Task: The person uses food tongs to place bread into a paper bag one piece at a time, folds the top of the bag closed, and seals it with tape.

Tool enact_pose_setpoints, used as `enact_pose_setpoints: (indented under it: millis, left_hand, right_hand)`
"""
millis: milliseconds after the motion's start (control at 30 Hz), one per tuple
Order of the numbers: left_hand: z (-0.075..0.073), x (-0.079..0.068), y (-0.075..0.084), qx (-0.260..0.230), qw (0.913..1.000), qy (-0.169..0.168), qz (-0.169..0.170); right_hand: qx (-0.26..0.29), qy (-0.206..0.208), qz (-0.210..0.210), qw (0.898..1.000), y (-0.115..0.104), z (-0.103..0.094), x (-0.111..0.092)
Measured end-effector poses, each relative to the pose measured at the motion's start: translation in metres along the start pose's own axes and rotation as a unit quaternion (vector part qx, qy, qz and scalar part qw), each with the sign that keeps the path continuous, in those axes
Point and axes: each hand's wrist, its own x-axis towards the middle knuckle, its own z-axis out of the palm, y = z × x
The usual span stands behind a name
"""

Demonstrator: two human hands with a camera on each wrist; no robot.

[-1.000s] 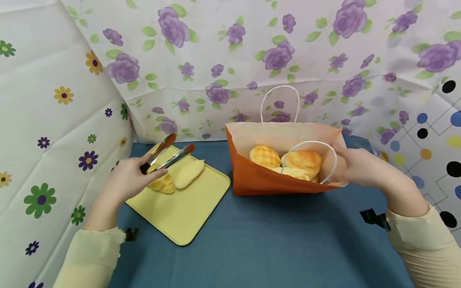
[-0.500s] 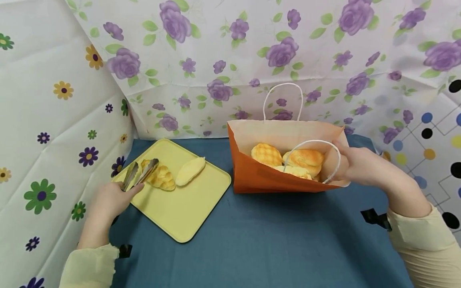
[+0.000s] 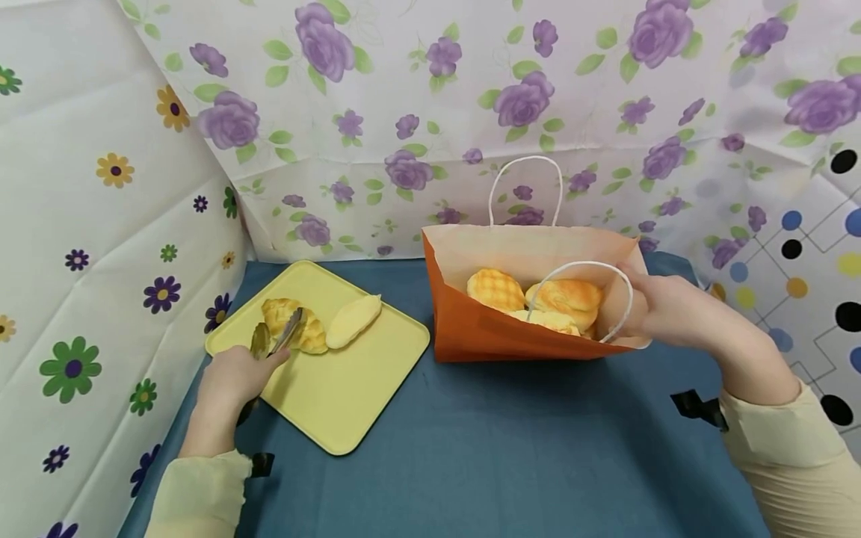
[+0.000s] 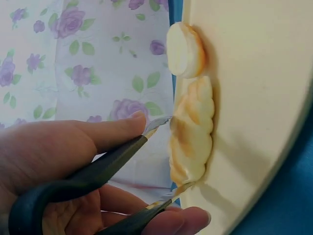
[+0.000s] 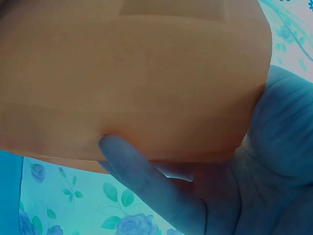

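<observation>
My left hand [image 3: 232, 377] holds a pair of tongs [image 4: 80, 182] with dark handles and metal tips. In the left wrist view the tips are spread, one at each side of a ridged, croissant-like bread [image 4: 192, 134]; whether they touch it I cannot tell. That bread lies on a yellow tray [image 3: 343, 403], beside a smooth, pale oval bread [image 3: 354, 321]. On the right, my right hand [image 3: 679, 310] grips the side edge of an orange paper bag [image 3: 471, 329], thumb on its pale inner wall in the right wrist view. Several breads [image 3: 496, 290] sit inside the bag.
The bag's white cord handles [image 3: 557, 187] stand up at back and front. Blue cloth [image 3: 471, 448] covers the table. A flowered sheet [image 3: 377, 112] hangs behind, with patterned sheets at both sides.
My left hand with the tongs first drew back to the lower left, then moved right, so the tips now stand at the ridged bread. The right hand and bag have stayed put.
</observation>
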Motion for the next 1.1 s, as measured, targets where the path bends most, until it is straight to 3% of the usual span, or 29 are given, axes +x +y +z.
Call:
enact_pose_setpoints:
  millis: [367, 667, 1100]
  left_hand:
    - [0.005, 0.012, 0.014, 0.030, 0.9992, -0.027, -0.003]
    - [0.004, 0.021, 0.006, 0.023, 0.9984, -0.052, 0.000]
    - [0.007, 0.018, 0.000, -0.007, 0.9990, -0.044, -0.008]
  right_hand:
    - [-0.007, 0.001, 0.009, 1.000, 0.001, -0.002, 0.002]
    - [0.004, -0.004, 0.009, 1.000, 0.003, -0.001, 0.001]
    - [0.007, 0.000, 0.018, 1.000, 0.000, 0.001, 0.000]
